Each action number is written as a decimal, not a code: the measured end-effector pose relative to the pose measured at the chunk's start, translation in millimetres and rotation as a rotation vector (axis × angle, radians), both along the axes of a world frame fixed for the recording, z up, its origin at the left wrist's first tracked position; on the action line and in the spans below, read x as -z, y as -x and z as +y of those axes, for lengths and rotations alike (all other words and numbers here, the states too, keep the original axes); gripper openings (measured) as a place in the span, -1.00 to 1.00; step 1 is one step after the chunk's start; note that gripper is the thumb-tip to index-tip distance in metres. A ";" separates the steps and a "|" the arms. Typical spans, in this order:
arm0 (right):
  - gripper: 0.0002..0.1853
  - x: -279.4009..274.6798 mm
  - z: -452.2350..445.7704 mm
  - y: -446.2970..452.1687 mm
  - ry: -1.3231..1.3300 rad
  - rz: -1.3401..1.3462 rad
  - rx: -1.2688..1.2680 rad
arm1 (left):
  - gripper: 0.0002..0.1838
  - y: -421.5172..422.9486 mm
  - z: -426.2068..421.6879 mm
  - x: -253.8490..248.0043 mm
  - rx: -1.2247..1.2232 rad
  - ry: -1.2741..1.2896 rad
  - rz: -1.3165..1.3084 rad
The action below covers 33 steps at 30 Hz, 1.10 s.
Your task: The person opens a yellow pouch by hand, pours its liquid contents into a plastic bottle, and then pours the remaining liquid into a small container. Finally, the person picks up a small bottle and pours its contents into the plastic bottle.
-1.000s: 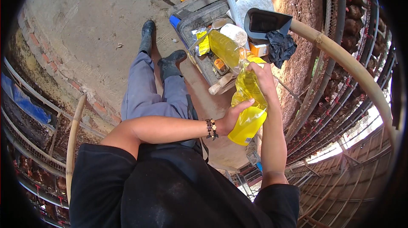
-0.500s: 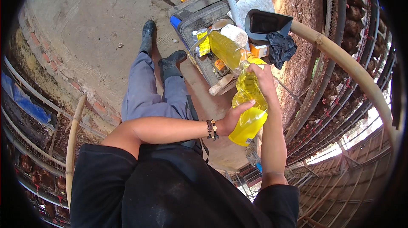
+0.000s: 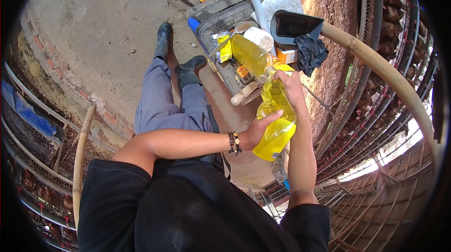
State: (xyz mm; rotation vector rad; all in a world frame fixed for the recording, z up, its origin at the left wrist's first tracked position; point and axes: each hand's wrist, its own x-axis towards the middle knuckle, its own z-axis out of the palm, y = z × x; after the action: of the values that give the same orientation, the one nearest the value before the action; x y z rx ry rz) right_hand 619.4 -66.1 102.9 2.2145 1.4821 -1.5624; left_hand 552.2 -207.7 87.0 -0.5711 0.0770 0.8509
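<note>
A yellow plastic pouch point(image 3: 277, 132), partly see-through and creased, is held between both hands. My left hand point(image 3: 257, 129), a beaded bracelet at its wrist, grips the pouch's lower part with the thumb across the front; its other fingers are hidden behind. My right hand point(image 3: 292, 87) is closed around the pouch's upper part, close to the neck of a clear plastic bottle point(image 3: 249, 54) with yellow liquid in it. Pouch and bottle neck appear to meet beside the right hand, but the exact join is hidden.
Beyond the bottle, a grey tray-like surface point(image 3: 221, 24) bears a white roll point(image 3: 259, 39), a yellow packet point(image 3: 224, 47) and an orange box point(image 3: 285, 55). A dustpan-like container point(image 3: 296, 26) and black plastic bag point(image 3: 311, 54) lie beside it. A bamboo pole point(image 3: 376, 57) and cages flank the right.
</note>
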 end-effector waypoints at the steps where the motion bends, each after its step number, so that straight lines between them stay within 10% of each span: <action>1: -0.78 -0.8 0.4 1.1 0.002 0.001 0.000 | -0.66 0.0 0.7 -0.4 -0.005 -0.003 0.016; 33: -0.77 3.3 -0.4 -6.4 -0.005 -0.035 -0.041 | -0.65 -3.7 2.5 -2.4 -0.014 -0.036 0.159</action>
State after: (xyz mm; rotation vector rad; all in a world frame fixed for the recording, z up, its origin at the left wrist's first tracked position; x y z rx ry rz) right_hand 625.9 -66.5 99.6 2.1880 1.5128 -1.5028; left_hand 555.9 -205.2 89.4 -0.4701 0.2025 0.9087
